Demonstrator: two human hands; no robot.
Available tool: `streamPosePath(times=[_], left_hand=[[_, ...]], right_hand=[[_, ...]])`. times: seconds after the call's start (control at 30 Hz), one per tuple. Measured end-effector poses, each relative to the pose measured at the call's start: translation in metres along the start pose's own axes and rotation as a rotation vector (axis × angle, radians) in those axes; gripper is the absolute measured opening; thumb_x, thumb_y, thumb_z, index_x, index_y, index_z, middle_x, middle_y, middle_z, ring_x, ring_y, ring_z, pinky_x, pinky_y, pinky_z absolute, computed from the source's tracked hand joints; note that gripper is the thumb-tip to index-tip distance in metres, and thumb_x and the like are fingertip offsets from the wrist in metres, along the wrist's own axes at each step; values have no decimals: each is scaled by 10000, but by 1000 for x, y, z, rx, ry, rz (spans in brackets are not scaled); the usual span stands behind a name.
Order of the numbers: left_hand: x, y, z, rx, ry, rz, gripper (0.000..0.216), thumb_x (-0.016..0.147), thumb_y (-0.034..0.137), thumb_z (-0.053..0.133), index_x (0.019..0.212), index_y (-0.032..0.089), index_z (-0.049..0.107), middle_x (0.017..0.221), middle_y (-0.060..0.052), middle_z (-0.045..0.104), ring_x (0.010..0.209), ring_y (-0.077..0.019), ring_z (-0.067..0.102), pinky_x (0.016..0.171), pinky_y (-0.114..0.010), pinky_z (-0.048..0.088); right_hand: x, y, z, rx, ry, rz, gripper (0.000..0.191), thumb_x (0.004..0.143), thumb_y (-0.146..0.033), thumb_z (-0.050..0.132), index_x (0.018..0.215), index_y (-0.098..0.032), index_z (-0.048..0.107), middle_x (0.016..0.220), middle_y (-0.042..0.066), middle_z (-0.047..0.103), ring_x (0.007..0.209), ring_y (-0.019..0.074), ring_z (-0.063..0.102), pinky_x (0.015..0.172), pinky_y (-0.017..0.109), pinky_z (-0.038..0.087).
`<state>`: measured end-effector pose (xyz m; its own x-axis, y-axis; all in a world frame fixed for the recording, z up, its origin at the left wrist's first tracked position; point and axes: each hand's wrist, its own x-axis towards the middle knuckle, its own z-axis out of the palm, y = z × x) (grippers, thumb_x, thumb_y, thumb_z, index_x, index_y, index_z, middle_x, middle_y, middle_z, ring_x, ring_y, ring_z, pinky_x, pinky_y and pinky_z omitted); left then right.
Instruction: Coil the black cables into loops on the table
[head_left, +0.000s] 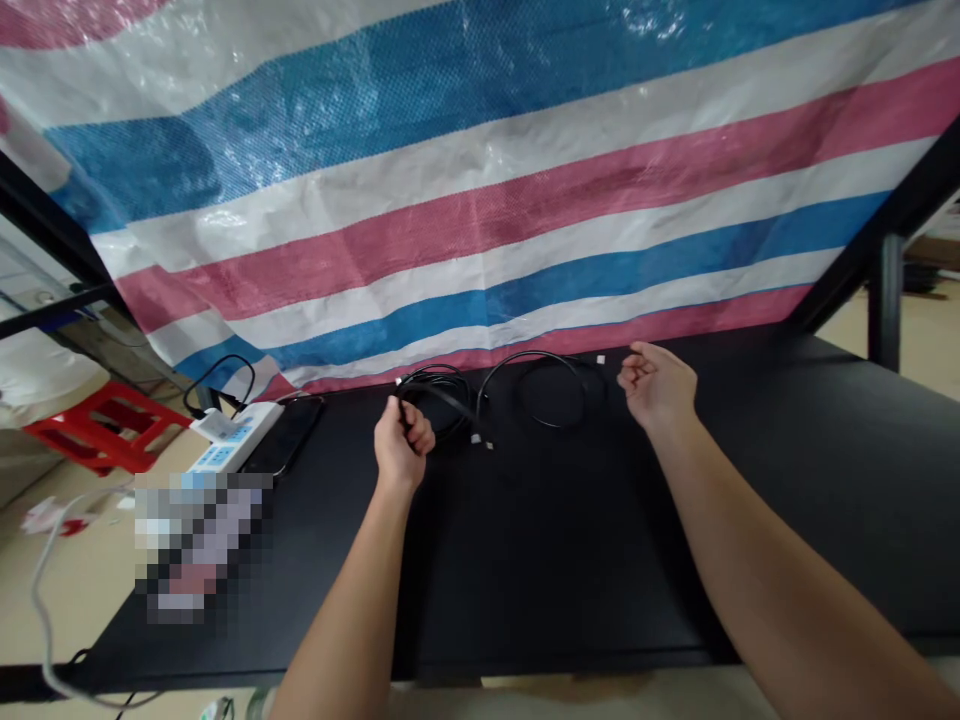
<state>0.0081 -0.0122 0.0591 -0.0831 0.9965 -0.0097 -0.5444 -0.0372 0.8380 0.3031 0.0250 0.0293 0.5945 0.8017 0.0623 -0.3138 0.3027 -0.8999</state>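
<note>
My left hand (403, 440) is closed around part of a black cable (442, 392), whose coils lie behind and to the right of it on the black tabletop (555, 560). Another black cable loop (534, 353) curves across the table between my two hands. Small light connector ends (475, 438) show near the coils, and one more pale plug (601, 359) is just left of my right hand. My right hand (658, 385) is raised over the table with its fingers curled in; whether anything is between them is hidden.
At the left edge lies a white power strip (238, 440) with a charger (217, 424) plugged in, beside a dark phone (289, 430). A striped plastic sheet (480, 220) hangs along the back. Beyond the left edge stands a red stool (112, 425). Black frame posts (885, 300) flank the table.
</note>
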Motion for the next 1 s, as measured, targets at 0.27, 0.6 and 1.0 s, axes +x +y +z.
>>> streamPosePath(times=[0.27,0.6,1.0], left_hand=[[-2,16,-11,-266,22,-119,611,825,694,375,498,206,206,450,90,87,352,-59,106,321,-186,138],[-4,20,-7,-234,-112,-80,460,888,490,479,553,184,404,477,74,190,375,-63,201,342,-172,232],[8,40,-38,-385,81,129,331,891,299,477,586,172,486,484,55,334,409,-67,316,381,-182,290]], right_hand=[[4,28,-8,-893,-83,-516,351,604,-262,667,946,-192,688,1055,122,697,1016,307,602,892,483,473],[-18,45,9,-1349,-505,-560,179,779,-322,596,908,-302,718,930,76,706,920,294,592,783,435,400],[9,0,-8,-26,48,192,285,675,-230,631,594,-244,358,486,-41,504,403,127,445,419,275,380]])
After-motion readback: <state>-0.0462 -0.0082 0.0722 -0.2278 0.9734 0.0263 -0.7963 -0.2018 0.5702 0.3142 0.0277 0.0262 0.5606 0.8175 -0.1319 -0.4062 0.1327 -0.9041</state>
